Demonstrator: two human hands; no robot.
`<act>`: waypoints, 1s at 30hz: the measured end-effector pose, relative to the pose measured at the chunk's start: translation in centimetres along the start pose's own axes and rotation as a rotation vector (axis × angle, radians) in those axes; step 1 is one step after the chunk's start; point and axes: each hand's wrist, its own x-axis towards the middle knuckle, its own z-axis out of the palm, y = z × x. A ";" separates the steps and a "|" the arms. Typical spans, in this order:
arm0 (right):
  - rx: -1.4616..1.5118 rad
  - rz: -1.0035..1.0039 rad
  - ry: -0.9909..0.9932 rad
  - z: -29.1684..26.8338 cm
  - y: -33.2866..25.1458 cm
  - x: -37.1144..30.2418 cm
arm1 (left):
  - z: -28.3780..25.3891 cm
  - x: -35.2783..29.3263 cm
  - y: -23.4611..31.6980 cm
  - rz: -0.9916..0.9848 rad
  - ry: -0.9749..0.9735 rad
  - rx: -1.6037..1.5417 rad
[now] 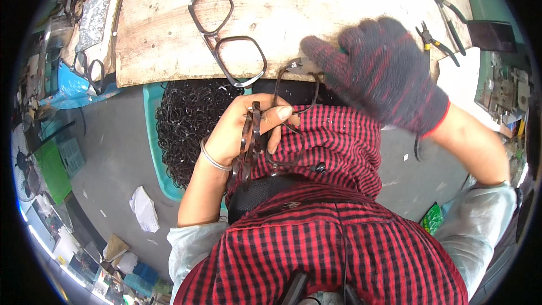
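My left hand, bare with a metal bangle at the wrist, is closed on a dark tortoiseshell eyeglass frame in front of the table's edge. Its upper rim reaches the table edge, while dark brown pieces like the frame's temples hang beside the wrist. A dark knitted glove with red flecks covers my right hand, whose fingers are curled. From under those fingers a flat greyish blade-like piece shows against the frame's top; the rest is hidden inside the glove. Another eyeglass frame lies on the table just beyond my left hand.
More frames lie on the far side of the wooden table. Pliers and yellow-marked cutters rest at its right. Below the edge, a teal tray holds dark curly shavings. A red-black checked apron covers my lap.
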 end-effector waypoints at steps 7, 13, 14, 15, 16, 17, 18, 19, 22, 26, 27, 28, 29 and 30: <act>0.564 0.387 -0.005 -3.5 -5.0 -2.1 | 1.4 -2.9 -0.2 0.371 0.127 0.182; 0.835 0.612 0.073 -3.7 -5.3 -6.4 | -5.1 -3.7 9.6 0.658 0.410 1.535; 0.881 0.632 0.065 -3.8 -5.4 -6.5 | -5.4 -1.8 10.4 0.733 0.418 1.790; 0.857 0.606 0.085 -4.0 -5.7 -6.2 | -7.0 -0.2 10.3 0.784 0.308 1.873; 0.831 0.589 0.090 -3.8 -5.8 -6.4 | -7.7 0.8 10.1 0.857 0.232 1.853; 0.806 0.575 0.096 -3.7 -6.0 -6.6 | -7.9 0.5 10.1 0.841 0.196 1.832; 0.780 0.564 0.101 -3.4 -6.0 -6.7 | -7.6 0.0 10.5 0.826 0.157 1.810; 0.712 0.561 0.144 -3.2 -6.1 -7.4 | -6.5 -0.1 10.6 0.798 0.189 1.675; 0.521 0.698 0.100 -3.2 -6.3 -8.7 | -2.4 -3.1 7.7 0.559 0.139 0.817; 0.196 0.512 0.056 -2.7 -5.1 -5.9 | 1.7 -2.1 0.4 0.005 0.166 -0.083; 0.161 0.479 0.041 -2.9 -5.0 -4.7 | 1.0 -1.0 -0.3 -0.032 0.122 -0.098; 0.143 0.443 0.038 -2.5 -4.9 -3.8 | 0.5 -0.3 -0.8 -0.064 0.080 -0.110; 0.125 0.404 0.035 -2.1 -4.8 -2.9 | 0.7 -0.3 -0.7 -0.067 0.090 -0.064; 0.108 0.362 0.034 -1.8 -4.6 -2.4 | 0.9 -0.4 -0.2 -0.069 0.103 -0.018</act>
